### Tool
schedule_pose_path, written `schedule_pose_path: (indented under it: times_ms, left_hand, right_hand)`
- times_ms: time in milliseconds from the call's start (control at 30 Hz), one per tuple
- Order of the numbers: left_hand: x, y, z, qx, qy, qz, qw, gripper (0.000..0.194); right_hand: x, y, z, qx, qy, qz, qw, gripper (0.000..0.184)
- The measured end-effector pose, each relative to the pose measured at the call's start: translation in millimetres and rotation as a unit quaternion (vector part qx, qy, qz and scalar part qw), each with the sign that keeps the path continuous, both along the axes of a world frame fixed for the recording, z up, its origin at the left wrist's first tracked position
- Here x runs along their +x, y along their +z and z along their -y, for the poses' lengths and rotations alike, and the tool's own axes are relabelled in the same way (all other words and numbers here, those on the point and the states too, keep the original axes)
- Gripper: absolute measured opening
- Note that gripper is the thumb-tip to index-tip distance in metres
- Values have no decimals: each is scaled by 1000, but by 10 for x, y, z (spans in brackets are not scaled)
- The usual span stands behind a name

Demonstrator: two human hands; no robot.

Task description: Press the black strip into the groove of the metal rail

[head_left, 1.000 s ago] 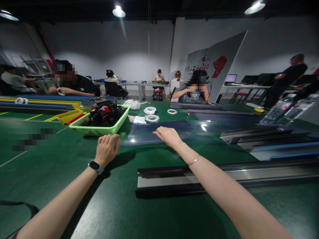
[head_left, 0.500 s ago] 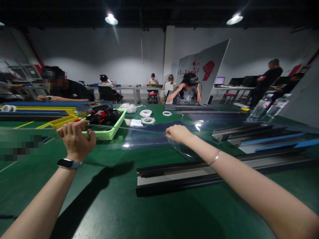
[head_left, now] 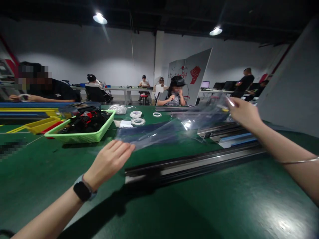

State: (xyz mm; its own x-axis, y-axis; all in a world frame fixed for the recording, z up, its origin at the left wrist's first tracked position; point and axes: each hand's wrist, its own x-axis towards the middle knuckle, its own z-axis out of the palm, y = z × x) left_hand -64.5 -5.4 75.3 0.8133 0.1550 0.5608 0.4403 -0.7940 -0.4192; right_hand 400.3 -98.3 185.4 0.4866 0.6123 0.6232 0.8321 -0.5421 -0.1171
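Observation:
A long clear plastic sheet [head_left: 174, 129] hangs over the green table [head_left: 189, 205], stretched between my two hands. My right hand [head_left: 243, 113] is raised at the right with its fingers pinched on the sheet's far end. My left hand [head_left: 109, 162] sits lower at the centre left, fingers together along the sheet's near end; I cannot make out whether they grip it. A long dark metal rail [head_left: 189, 164] lies across the table just under the sheet.
A green basket [head_left: 82, 135] of black and red parts stands at the left, a yellow tray [head_left: 41, 124] beside it. White tape rolls [head_left: 136, 118] lie behind. More rails [head_left: 231, 136] are stacked at the right. Other people sit at tables farther back.
My right hand has lifted the sheet's end up and to the right. My left hand dropped from beside the basket toward the centre. The view has swung left.

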Motion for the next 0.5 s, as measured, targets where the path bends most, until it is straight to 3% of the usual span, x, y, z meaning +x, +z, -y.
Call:
schedule_pose_path:
  times_ms: [100, 167, 300, 500]
  left_hand:
    - [227, -39, 373, -4, -66, -29, 997, 40]
    - [326, -74, 536, -6, -87, -47, 995, 41]
    - [412, -188, 645, -49, -60, -75, 994, 46]
    - [318, -413, 659, -125, -35, -96, 987, 43]
  right_hand:
    - [199, 40, 391, 209, 18, 128, 969, 51]
    - [300, -5, 625, 240, 25, 202, 949, 50]
    - [523, -363, 959, 179, 32, 227, 957, 43]
    - [1002, -1363, 1184, 32, -21, 102, 994, 43]
